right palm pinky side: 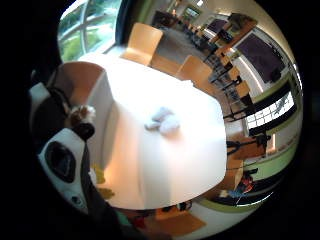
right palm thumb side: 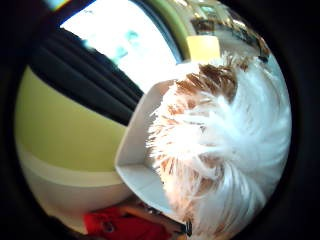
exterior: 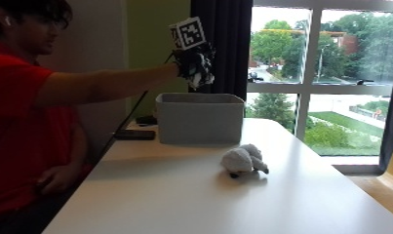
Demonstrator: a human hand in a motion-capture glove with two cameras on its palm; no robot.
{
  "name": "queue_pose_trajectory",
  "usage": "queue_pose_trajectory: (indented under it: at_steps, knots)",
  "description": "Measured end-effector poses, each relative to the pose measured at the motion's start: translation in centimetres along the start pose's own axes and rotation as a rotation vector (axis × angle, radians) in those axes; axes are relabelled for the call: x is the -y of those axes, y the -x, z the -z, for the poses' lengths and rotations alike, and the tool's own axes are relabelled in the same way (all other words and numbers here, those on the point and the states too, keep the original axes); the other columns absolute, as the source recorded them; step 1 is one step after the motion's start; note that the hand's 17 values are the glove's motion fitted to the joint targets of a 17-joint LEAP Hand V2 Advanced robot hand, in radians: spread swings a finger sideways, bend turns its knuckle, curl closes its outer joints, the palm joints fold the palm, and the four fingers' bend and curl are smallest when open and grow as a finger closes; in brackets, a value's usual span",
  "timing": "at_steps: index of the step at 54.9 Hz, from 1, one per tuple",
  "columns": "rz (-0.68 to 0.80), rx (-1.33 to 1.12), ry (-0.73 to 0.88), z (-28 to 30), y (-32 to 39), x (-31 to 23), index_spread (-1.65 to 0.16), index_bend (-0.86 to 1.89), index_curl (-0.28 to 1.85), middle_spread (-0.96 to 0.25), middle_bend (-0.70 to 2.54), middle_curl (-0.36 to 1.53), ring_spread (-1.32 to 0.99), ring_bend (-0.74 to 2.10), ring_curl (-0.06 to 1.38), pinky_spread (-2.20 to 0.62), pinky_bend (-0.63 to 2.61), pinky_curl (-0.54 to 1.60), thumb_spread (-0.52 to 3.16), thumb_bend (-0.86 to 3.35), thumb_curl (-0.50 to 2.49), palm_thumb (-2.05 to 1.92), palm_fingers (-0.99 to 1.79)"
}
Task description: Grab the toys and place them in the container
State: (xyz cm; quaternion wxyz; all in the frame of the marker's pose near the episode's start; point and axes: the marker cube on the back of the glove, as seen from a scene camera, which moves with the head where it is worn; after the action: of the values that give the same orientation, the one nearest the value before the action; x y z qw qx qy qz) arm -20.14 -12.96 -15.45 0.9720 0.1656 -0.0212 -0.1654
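One furry toy [right palm thumb side: 220, 145] is gripped in the gloved right hand [exterior: 194, 63] above the bin [exterior: 200, 118]. A second toy [exterior: 243, 160] lies on the table [exterior: 183, 195] near the bin, beside the window [exterior: 325, 73].

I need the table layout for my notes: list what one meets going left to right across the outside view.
Person's red sleeve → black device on the table → grey container, with the gloved right hand holding a furry toy above it → grey plush toy on the table → window.
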Motion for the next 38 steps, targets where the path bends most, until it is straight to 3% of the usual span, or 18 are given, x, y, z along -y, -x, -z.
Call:
queue_pose_trajectory:
  at_steps: [12,21,28,33,38]
  knots:
    - [0.105,0.039,0.076,-0.4,9.2,2.2,-0.43,0.29,0.87,-0.37,0.73,0.72,-0.42,1.08,0.48,-0.46,0.87,0.38,0.54,-0.02,0.88,0.52,1.10]
    - [0.112,0.001,0.176,-2.2,10.9,1.9,-0.44,0.12,0.88,-0.41,0.65,0.70,-0.42,1.04,0.46,-0.44,0.93,0.39,0.62,-0.03,0.89,0.45,0.96]
    - [0.122,-0.026,0.263,-2.6,9.5,1.1,-0.44,0.12,0.82,-0.42,0.54,0.66,-0.42,0.91,0.43,-0.31,0.97,0.42,0.89,-0.07,0.77,0.22,0.50]
    - [0.099,-0.047,0.245,-2.1,8.0,0.7,-0.43,0.16,0.78,-0.34,0.34,0.59,-0.31,0.69,0.37,-0.18,1.08,0.45,1.00,-0.07,0.67,0.10,0.04]
    - [0.072,-0.012,0.216,-1.3,5.4,0.1,-0.42,0.19,0.73,-0.27,0.27,0.55,-0.21,0.51,0.30,-0.09,1.09,0.42,1.04,-0.06,0.59,0.03,-0.06]
